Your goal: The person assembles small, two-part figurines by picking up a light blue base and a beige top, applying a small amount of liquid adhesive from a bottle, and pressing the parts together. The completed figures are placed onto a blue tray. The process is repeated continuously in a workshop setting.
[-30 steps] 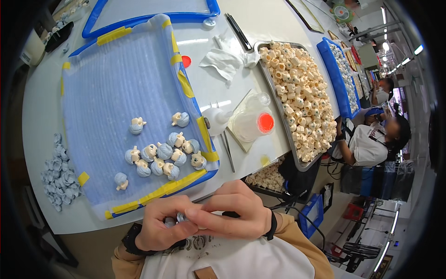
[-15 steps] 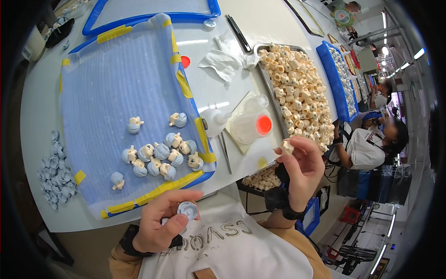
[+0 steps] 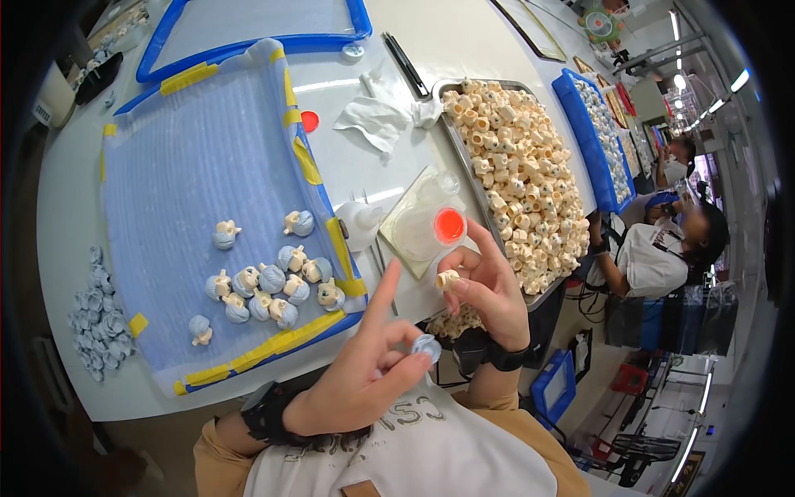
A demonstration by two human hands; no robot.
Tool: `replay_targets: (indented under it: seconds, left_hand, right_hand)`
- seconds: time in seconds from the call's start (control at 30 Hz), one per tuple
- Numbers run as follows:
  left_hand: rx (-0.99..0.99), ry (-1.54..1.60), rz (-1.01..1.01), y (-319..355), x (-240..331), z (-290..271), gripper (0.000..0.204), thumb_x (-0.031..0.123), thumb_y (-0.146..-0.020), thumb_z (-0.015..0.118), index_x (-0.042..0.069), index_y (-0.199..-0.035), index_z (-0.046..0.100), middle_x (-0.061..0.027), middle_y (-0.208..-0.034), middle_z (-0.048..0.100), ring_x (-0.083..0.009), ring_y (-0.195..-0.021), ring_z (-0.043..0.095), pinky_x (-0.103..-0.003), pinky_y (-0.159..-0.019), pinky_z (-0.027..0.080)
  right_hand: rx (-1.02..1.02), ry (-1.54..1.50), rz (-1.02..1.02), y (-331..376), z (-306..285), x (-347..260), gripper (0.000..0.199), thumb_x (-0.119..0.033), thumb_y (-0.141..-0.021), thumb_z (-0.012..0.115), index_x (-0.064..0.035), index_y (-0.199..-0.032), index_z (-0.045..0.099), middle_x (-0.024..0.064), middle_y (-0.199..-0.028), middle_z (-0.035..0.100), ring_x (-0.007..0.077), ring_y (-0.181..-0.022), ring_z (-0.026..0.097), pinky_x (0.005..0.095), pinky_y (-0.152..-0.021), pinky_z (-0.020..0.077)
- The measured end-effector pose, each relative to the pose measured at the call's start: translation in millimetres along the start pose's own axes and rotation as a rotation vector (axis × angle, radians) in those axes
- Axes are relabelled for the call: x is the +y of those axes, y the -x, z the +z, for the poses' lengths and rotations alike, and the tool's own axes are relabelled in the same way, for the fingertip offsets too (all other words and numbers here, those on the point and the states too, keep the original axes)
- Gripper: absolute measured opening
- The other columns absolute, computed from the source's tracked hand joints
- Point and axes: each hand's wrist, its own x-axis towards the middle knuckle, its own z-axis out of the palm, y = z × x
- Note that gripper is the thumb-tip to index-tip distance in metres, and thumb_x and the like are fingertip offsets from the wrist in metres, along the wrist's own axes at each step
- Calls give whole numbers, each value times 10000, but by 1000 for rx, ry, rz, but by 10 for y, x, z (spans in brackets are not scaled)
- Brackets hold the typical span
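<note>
My left hand pinches a small pale blue cap between thumb and fingers, with the index finger sticking up. My right hand holds a small cream figurine part at its fingertips, just above the table's near edge. Both hands hover close to my chest, a little apart. On the blue padded tray lie several assembled cream and blue pieces. A metal tray of cream parts lies to the right of my right hand.
A pile of loose blue caps sits left of the padded tray. A clear dish with an orange-red dot, a small white bottle, tweezers and a crumpled tissue lie between the trays. A person sits at the right.
My right hand came back from the metal tray toward my left hand, carrying a cream part. My left hand rose with the blue cap and lifted its index finger.
</note>
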Motion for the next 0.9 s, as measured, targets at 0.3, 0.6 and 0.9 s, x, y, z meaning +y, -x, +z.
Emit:
replay_targets:
  seconds: [0.3,0.6,0.9]
  left_hand:
    - [108,-129,55,-442,-204,48,779,38,-875,438,65,-1383,-152,-90,-930,491,-75,-788,461,-187,-678,414]
    - [64,-109,-24,-322,-220,89,798,48,-876,449,67,-1377,-171,-81,-936,471,-60,-764,445,-165,-640,396]
    - [82,-64,-47,-205,-125,127,770,26,-861,476,28,-1377,-96,-67,-897,480,-26,-642,423,-157,-532,352]
  right_hand:
    - [-10,21,-4,-17,-91,15,642,5,-805,539,-8,-1361,219,73,-943,523,99,-809,539,204,-630,463]
    - [-14,64,-17,90,-138,18,584,0,-799,538,21,-1327,289,64,-951,510,94,-832,526,205,-671,462]
    - [65,56,-59,159,-127,-24,610,53,-749,585,20,-1299,323,72,-943,528,109,-813,547,222,-689,471]
